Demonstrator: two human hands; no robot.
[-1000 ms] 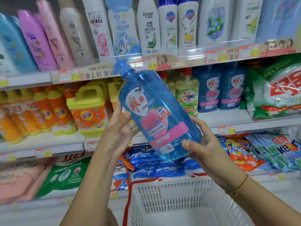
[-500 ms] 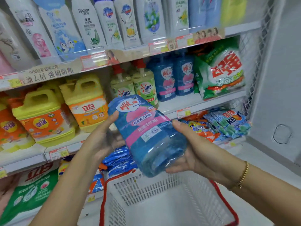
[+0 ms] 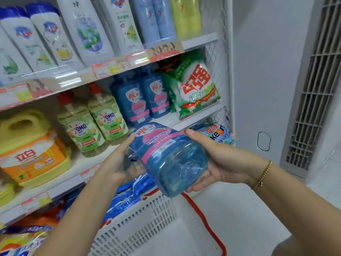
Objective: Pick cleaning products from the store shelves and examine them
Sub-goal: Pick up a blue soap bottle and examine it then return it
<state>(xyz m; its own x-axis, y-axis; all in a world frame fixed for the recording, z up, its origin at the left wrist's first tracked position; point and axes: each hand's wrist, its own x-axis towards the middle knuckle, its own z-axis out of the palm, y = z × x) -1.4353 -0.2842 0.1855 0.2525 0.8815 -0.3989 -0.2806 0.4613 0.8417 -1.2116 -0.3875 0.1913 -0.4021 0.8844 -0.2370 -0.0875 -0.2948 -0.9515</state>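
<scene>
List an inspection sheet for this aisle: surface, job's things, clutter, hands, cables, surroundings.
Surface: white shelf, price tags on its edge.
Job's things: blue bottle tilted, base toward the camera, above the white basket.
Clutter: OMO bottles, yellow jug, green bag.
Hands: left hand flat against the bottle; right hand cups its other side.
Cables: nothing seen.
Surroundings: white wall, vent grille.

White shelves (image 3: 201, 40) stand behind the left hand (image 3: 120, 165). Right of the right hand (image 3: 221, 163) is a plain white wall (image 3: 267, 71), then a slatted vent (image 3: 313, 108). The floor (image 3: 239, 228) below is pale.
</scene>
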